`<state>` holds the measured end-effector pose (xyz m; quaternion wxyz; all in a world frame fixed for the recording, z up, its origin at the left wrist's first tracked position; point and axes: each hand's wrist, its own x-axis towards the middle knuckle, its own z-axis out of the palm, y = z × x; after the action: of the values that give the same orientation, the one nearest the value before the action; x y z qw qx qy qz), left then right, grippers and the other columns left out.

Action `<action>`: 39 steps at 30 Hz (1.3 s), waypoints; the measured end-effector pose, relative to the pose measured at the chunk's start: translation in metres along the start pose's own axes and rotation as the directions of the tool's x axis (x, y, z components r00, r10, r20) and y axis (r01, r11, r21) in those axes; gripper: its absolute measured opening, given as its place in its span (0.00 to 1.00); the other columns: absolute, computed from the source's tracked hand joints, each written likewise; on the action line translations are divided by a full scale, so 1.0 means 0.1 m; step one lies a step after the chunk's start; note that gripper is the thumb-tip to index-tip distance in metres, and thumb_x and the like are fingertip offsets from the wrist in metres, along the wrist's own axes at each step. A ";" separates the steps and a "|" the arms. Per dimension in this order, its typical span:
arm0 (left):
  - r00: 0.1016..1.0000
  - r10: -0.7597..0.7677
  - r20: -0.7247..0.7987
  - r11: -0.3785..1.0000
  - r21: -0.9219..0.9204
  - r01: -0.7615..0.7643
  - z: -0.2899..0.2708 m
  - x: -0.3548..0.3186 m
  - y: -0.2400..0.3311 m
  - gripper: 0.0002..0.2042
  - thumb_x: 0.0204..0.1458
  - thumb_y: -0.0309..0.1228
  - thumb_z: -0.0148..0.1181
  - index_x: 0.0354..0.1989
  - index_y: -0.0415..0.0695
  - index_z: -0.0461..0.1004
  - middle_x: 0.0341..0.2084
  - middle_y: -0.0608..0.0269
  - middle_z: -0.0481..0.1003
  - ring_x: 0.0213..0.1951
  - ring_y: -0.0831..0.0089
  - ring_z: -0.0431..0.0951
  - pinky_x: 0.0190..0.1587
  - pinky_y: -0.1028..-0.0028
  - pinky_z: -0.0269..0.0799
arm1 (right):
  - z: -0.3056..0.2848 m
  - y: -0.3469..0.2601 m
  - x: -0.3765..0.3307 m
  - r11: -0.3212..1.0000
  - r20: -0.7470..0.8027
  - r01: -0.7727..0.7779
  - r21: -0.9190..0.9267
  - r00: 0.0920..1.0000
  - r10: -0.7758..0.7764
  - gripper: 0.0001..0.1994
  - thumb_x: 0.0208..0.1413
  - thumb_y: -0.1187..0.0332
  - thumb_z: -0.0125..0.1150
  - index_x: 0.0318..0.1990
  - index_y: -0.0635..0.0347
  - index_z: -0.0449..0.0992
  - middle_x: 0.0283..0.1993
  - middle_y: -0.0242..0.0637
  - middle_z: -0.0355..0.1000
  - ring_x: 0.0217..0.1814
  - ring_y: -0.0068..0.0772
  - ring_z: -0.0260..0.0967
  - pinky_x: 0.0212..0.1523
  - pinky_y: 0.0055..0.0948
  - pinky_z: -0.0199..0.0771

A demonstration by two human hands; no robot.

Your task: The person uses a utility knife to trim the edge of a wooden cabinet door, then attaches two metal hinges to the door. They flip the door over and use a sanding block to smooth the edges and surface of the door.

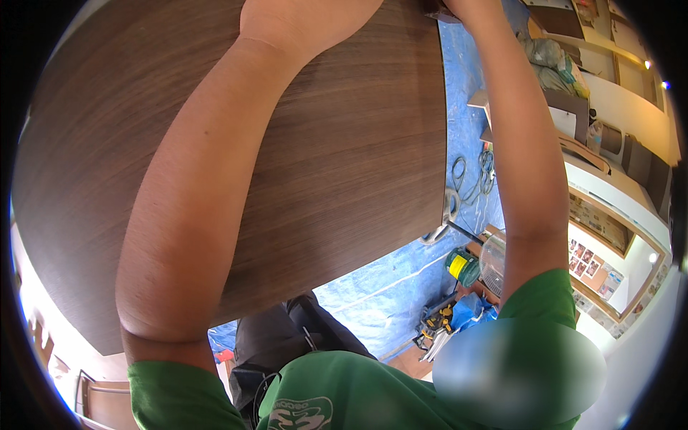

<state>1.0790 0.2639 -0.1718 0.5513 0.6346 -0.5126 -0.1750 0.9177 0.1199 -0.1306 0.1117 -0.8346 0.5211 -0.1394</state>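
A large dark brown wood-grain panel (351, 158) fills the middle and left of the head view. Both my arms reach forward, the left one across the panel. My left hand (308, 21) is at the panel's far part, and the top rim of the picture cuts off its fingers. Beside the panel's right edge is my right hand (473, 7), cut off in the same way. A small dark brown piece (441, 12) shows next to it at the panel's edge; whether the hand holds it, I cannot tell.
Blue plastic sheeting (380, 283) covers the floor, with coiled cables (486, 172) on the right. Near my right elbow are a dark green container (462, 267), a fan-like round grille (493, 265) and yellow-and-black tools (436, 322). Filled bags (555, 64) and wooden boards line the far right.
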 end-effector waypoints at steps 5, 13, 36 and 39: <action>1.000 0.010 0.023 1.000 0.021 -0.010 0.04 0.03 0.06 0.12 0.51 0.32 0.60 0.38 0.38 0.81 0.36 0.41 0.81 0.42 0.44 0.80 0.47 0.56 0.76 | -0.07 0.08 -0.06 0.996 -0.029 0.050 -0.069 0.998 -0.052 0.23 0.57 0.51 0.65 0.51 0.60 0.78 0.43 0.58 0.80 0.48 0.58 0.78 0.48 0.46 0.74; 0.999 -0.005 0.038 0.998 0.064 0.003 0.01 0.04 0.02 0.12 0.52 0.33 0.60 0.39 0.37 0.81 0.37 0.41 0.81 0.44 0.44 0.80 0.48 0.57 0.76 | -0.08 -0.06 -0.16 0.983 0.017 -0.111 -0.146 0.993 0.114 0.27 0.55 0.49 0.67 0.46 0.70 0.79 0.41 0.63 0.78 0.46 0.60 0.78 0.44 0.45 0.75; 0.992 -0.103 0.078 0.994 0.047 0.100 -0.06 0.01 0.18 0.13 0.52 0.34 0.60 0.41 0.39 0.81 0.37 0.43 0.81 0.43 0.46 0.81 0.48 0.60 0.77 | -0.20 -0.06 -0.84 0.969 0.011 -0.245 -0.034 0.969 0.246 0.27 0.57 0.48 0.67 0.40 0.72 0.76 0.35 0.59 0.78 0.40 0.53 0.79 0.42 0.44 0.75; 0.990 -0.120 0.075 0.991 0.061 0.116 -0.06 0.01 0.21 0.13 0.53 0.35 0.60 0.41 0.40 0.82 0.36 0.43 0.81 0.43 0.47 0.82 0.48 0.61 0.77 | -0.23 -0.08 -0.95 0.967 -0.042 -0.204 -0.153 0.979 0.200 0.28 0.56 0.48 0.67 0.39 0.72 0.76 0.34 0.59 0.77 0.39 0.53 0.79 0.41 0.43 0.74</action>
<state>1.0743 0.2690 -0.1508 0.5014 0.6717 -0.4999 -0.2177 0.8764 0.2080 -0.1175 0.0525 -0.7814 0.6143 -0.0966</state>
